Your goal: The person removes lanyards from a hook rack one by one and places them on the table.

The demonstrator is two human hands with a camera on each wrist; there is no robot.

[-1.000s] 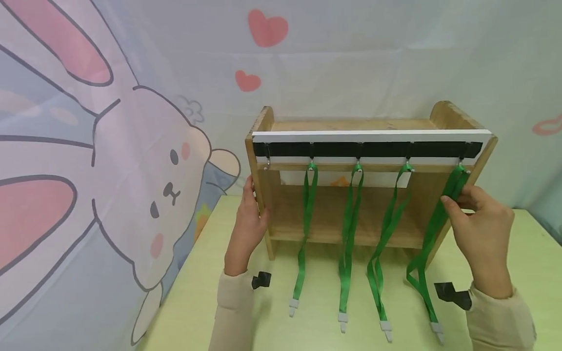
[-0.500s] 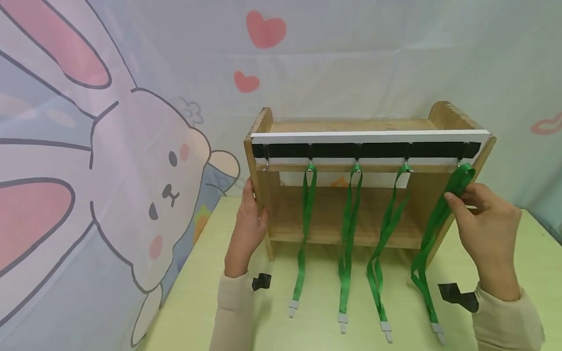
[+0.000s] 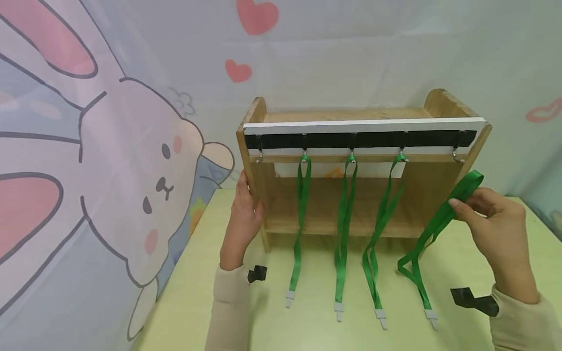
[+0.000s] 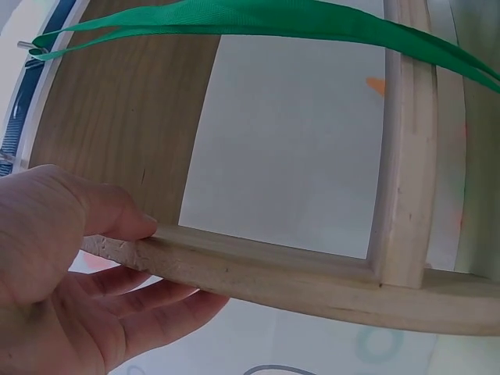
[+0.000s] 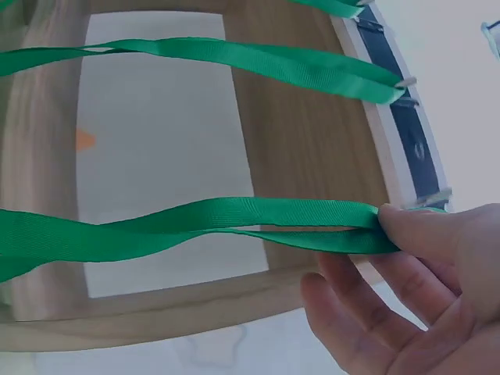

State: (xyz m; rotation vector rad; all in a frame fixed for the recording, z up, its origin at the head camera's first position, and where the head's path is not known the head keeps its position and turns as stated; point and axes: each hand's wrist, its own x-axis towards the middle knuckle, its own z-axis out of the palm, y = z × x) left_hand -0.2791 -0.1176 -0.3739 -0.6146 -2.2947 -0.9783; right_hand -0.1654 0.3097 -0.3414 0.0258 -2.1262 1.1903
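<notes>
Head view: right hand (image 3: 496,229) is pinching the top loop of a green lanyard (image 3: 432,226), grip clamped on the strap between thumb and forefinger, holding it just right of the wooden rack (image 3: 364,204) and clear of the rightmost hook (image 3: 457,155), which is standing bare. The lanyard is trailing down to the bench (image 3: 307,331), its grey clip end (image 3: 431,317) lying on the surface. Left hand (image 3: 243,219) is gripping the rack's left side panel, fingers behind the board. Three other green lanyards (image 3: 340,229) are hanging from their hooks on the black strip (image 3: 360,140), ends resting on the bench. Right wrist view is adding the close detail: thumb on top of the doubled strap (image 5: 234,226), fingers (image 5: 367,312) loosely curled beneath, rack frame behind. Left wrist view is showing what the head view is hiding: thumb (image 4: 101,215) pressing on the inside edge of the panel, fingers (image 4: 156,312) wrapping under it. Cartoon rabbit backdrop (image 3: 131,170) is hanging behind.
</notes>
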